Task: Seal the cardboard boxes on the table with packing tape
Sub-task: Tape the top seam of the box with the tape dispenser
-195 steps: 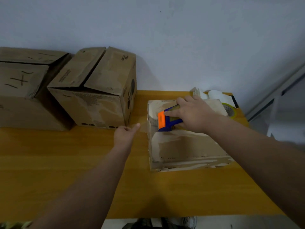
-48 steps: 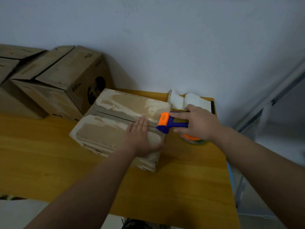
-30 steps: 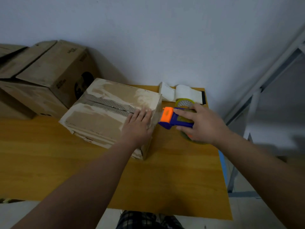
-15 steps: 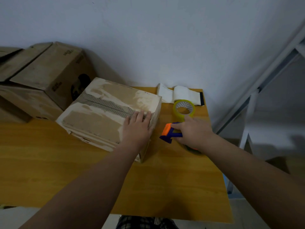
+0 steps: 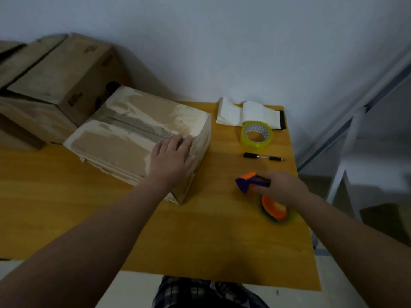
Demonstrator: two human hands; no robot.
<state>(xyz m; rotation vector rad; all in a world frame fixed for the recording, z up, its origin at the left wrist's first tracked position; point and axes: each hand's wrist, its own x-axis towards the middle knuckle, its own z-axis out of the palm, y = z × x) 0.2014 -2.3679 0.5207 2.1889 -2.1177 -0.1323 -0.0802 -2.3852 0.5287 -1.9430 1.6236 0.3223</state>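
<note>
Person, one; items on view:

- Left hand (image 5: pixel 172 155): bare, fingers and back uncovered.
- Right hand (image 5: pixel 281 187): bare likewise, slightly blurred.
- Left forearm (image 5: pixel 106 236): uncovered from wrist to the picture's lower left corner.
- Right forearm (image 5: pixel 347 227): uncovered from wrist to the lower right corner.
- Checked garment (image 5: pixel 206 294): dark cloth crossed with pale lines in a plaid pattern, creased, seen just below the near edge of the surface (image 5: pixel 200 230). Whether shorts or trousers cannot be told.

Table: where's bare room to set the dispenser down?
Free: near strip of table in front of the flat box, and the gap between it and the right hand. Crowded: far right corner (tape roll, pen, papers); far left, big boxes.
</note>
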